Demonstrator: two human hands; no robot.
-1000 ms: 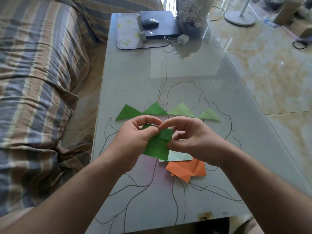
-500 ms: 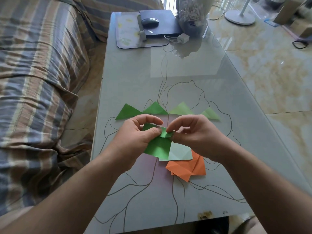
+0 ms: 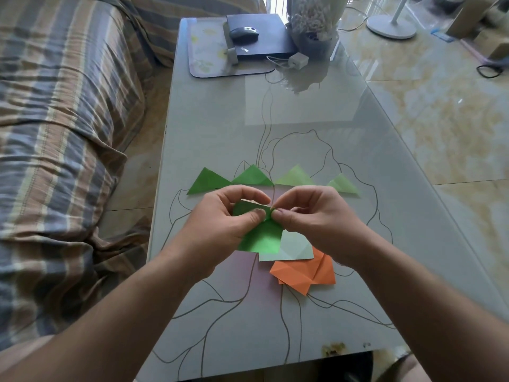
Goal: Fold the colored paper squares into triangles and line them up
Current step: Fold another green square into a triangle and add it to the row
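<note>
A dark green paper square (image 3: 263, 238) is held just above the table, folded over at its top. My left hand (image 3: 220, 224) pinches that fold with thumb and forefinger. My right hand (image 3: 316, 219) pinches the same top corner from the right, fingertips touching the left thumb. Beyond my hands a row of several folded green triangles lies on the glass: a dark one (image 3: 206, 181), another dark one (image 3: 252, 176), a light one (image 3: 296, 176) and a smaller light one (image 3: 344, 184). Under the held sheet lie a pale green square (image 3: 294, 248) and orange squares (image 3: 305, 274).
The glass table (image 3: 303, 128) has a drawn flower pattern. At its far end sit a mat (image 3: 203, 51), a black box with a mouse (image 3: 243, 33), a white charger (image 3: 297, 60) and a vase (image 3: 314, 28). A striped sofa (image 3: 55, 133) runs along the left.
The top of the green sheet has been folded down further. My right fingertips moved left to meet the left thumb at the corner, uncovering more of the pale green square below.
</note>
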